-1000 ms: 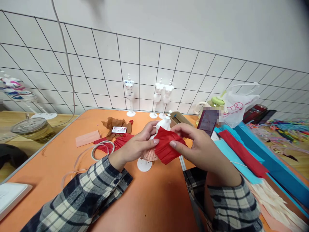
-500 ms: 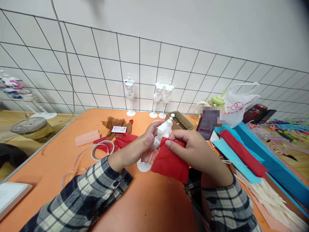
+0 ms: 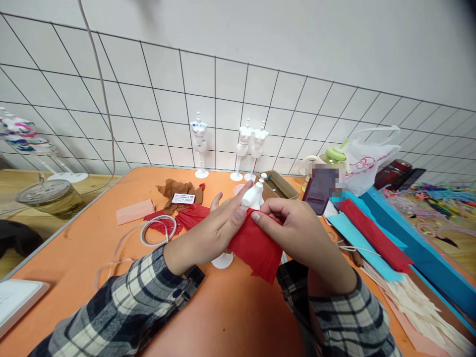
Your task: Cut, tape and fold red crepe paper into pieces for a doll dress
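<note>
A small white dress form (image 3: 253, 197) leans between my hands, its shoulders and knobbed neck showing above a sheet of red crepe paper (image 3: 256, 250). My left hand (image 3: 213, 230) is closed around the form's side, its thumb pressing the paper's top edge against the torso. With thumb and fingers, my right hand (image 3: 297, 233) pinches the same edge farther right. The sheet hangs down over the front of the form, hiding its lower part. Part of its round white base (image 3: 222, 261) shows below my left hand.
Behind stand several white dress forms (image 3: 200, 141) and a cardboard box (image 3: 280, 186). Left lie a tape roll (image 3: 143, 233), brown crumpled paper (image 3: 169, 191) and red scraps (image 3: 191, 215). On the right are a phone (image 3: 320, 189), a lidded jug (image 3: 334, 156) and coloured paper strips (image 3: 375, 235).
My left thumb has come down onto the red paper's top edge. The sheet has moved slightly left and now lies across the form's front, covering the pale pink pleats.
</note>
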`<state>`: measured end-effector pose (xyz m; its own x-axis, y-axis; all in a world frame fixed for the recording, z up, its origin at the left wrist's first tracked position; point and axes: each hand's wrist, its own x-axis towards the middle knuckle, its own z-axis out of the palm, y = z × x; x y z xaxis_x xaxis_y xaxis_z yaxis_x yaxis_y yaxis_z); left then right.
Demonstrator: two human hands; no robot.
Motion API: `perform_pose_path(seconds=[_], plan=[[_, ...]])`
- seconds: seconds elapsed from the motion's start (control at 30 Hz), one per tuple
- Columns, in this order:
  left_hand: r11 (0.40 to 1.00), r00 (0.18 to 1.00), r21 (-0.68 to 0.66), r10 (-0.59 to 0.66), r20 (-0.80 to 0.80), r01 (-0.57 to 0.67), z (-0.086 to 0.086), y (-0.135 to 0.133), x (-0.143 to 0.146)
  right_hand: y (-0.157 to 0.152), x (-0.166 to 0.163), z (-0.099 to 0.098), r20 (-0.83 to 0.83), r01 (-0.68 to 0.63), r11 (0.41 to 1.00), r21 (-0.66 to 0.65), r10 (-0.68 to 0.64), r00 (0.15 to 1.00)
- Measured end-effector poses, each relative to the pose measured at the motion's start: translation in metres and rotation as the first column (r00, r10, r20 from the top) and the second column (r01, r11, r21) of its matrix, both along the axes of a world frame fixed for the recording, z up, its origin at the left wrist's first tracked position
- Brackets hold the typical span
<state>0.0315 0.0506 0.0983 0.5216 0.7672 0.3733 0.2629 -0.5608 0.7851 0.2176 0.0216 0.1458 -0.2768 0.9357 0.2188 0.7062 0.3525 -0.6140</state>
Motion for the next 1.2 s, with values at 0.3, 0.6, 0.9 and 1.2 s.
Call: perform_pose_path(seconds=[0.3, 0.6, 0.9, 1.2], plan=[[0.992, 0.998, 0.121, 0.03, -0.062, -0.022, 0.003, 0.003, 0.004, 0.0, -0.002, -0.002, 0.012, -0.001, 1.0, 0.021, 0.001, 1.0], [0.975, 0.99, 0.196, 0.12, -0.074, -0.103, -0.007, 0.008, 0.001, 0.002, 0.013, -0.001, -0.097, -0.115, 0.993, -0.014, 0.113, 0.989], [0.963, 0.984, 0.234, 0.156, -0.09, -0.131, -0.006, 0.005, 0.002, 0.001, -0.002, -0.006, -0.175, -0.004, 0.999, 0.051, 0.013, 0.985], [0.972, 0.989, 0.215, 0.119, -0.085, -0.099, -0.003, 0.002, 0.004, 0.001, -0.002, -0.007, -0.121, 0.098, 0.984, 0.152, -0.08, 0.989]])
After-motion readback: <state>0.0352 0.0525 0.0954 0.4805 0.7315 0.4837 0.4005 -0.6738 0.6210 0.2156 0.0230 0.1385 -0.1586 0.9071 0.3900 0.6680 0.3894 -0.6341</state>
